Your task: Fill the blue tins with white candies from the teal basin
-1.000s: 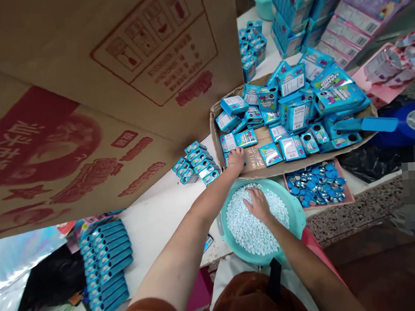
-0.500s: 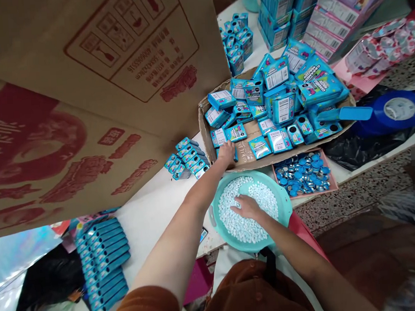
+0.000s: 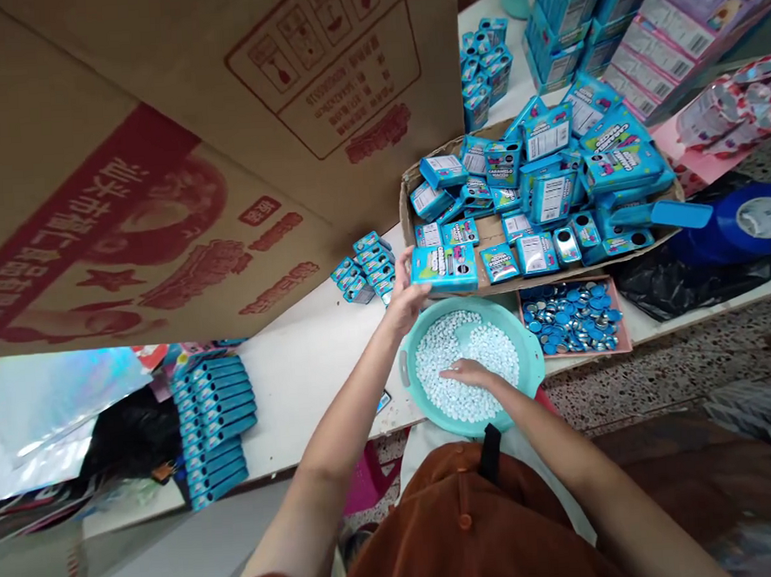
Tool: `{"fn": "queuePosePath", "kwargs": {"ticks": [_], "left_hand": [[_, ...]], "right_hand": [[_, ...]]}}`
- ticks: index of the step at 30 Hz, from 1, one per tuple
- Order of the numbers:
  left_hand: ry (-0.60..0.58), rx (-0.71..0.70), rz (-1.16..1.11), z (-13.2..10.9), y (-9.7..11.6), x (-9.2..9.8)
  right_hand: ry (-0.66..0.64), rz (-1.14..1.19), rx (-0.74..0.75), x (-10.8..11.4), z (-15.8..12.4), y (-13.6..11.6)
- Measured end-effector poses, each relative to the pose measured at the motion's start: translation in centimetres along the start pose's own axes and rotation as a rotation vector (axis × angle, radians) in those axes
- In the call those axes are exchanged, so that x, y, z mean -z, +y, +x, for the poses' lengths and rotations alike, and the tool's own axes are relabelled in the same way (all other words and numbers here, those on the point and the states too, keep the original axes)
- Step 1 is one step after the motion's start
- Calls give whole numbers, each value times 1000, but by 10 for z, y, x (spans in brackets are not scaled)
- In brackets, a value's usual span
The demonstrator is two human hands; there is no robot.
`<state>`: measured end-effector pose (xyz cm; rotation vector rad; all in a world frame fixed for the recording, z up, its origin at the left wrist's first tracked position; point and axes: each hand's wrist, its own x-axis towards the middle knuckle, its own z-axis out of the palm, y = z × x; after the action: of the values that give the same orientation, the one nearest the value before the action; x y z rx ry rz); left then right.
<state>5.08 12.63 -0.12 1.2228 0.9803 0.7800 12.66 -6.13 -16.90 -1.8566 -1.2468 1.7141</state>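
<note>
My left hand (image 3: 407,294) is closed on the left end of a flat blue candy box (image 3: 445,268) with colourful lettering. That box is raised over the near left corner of a cardboard tray (image 3: 510,295) full of similar blue boxes. Below the tray, a turquoise colander (image 3: 531,349) holds many small whitish candies (image 3: 461,401). Among them rests my right hand (image 3: 470,374), fingers drawn together and pointing left, fingertips partly sunk in the candies. How many candies it grips is hidden.
A pink box (image 3: 626,343) of blue round tins or lids sits right of the colander. A large carton (image 3: 327,188) stands at the left. Upright blue boxes (image 3: 364,268) stand beside it, and more are stacked (image 3: 215,429) at lower left. A blue tape roll (image 3: 764,220) lies right.
My left hand has lifted a blue box from the tray's near left corner. My right hand's fingers, spread before, have drawn together in the candies. The view has shifted.
</note>
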Motion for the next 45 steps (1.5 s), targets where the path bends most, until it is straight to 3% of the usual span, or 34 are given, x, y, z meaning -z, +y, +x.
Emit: {"fn": "queuePosePath", "kwargs": {"ticks": [3,5,11,15,18,21,24,28,35,40,45], "left_hand": [[19,193,-183,-50,8,16],[45,293,-272,-74,8,25],[131,417,-520,-113,2,40],[118,491,-637,-132,-4,37],[79,519,-668,-146,-10,33],[65,521,-612,-161,-20,32],[29,526,-493,-179,-30,34],[-79,321,-234,-199,-39,34],[-136,-52,437,-213,-39,30],[-204,-145,560,-214,-40,27],[-267,-277,590,-208,-34,32]], "right_hand": [[-201,151,-82,-3,-6,-5],[-226,325,-136,-8,-10,-9],[-118,768,-310,-12,-26,-22],[-78,909,-226,4,-44,-39],[39,1014,-169,20,-62,-54],[180,1169,-92,32,-82,-68],[238,1222,-15,39,-98,-78],[319,1344,25,45,-114,-94],[355,1446,151,48,-130,-122],[349,1593,199,43,-133,-139],[530,1546,227,35,-131,-148]]}}
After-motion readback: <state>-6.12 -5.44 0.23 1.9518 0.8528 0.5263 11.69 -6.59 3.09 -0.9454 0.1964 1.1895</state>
